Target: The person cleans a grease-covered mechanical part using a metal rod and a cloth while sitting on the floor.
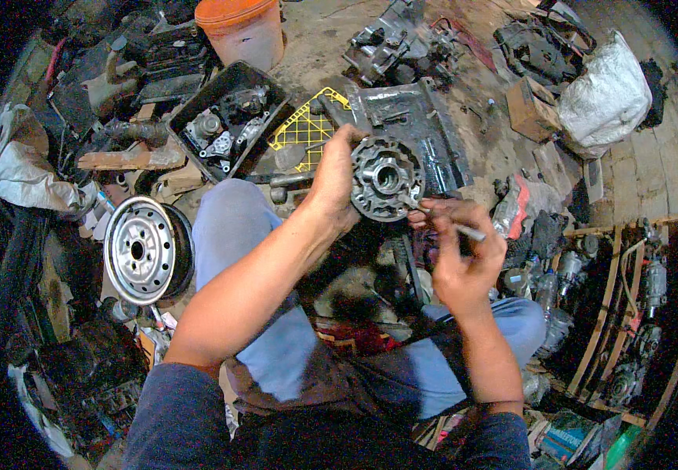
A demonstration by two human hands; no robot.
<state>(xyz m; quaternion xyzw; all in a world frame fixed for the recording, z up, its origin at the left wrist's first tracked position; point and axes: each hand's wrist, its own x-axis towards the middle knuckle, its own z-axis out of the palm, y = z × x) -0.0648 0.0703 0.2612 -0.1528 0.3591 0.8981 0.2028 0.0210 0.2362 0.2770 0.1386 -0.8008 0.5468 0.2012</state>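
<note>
My left hand (334,178) is closed round the left side of a round metal machine part (387,179). The part's open face has a hole in the middle and lobed recesses around it. Between the fingers of my right hand (464,254) is a thin metal rod (468,231), slanting up to the left. Its tip meets the lower right rim of the round part; whether it touches, I cannot tell. The part is held above a dark tray (445,129) on the floor.
A black bin (186,106) of metal parts, a yellow plastic grid (305,129) and an orange-lidded bucket (249,35) lie ahead. A wheel rim (139,249) leans at my left. Farther right are a cardboard box (531,110), a white sack (607,94) and a wooden rack (601,305) of parts.
</note>
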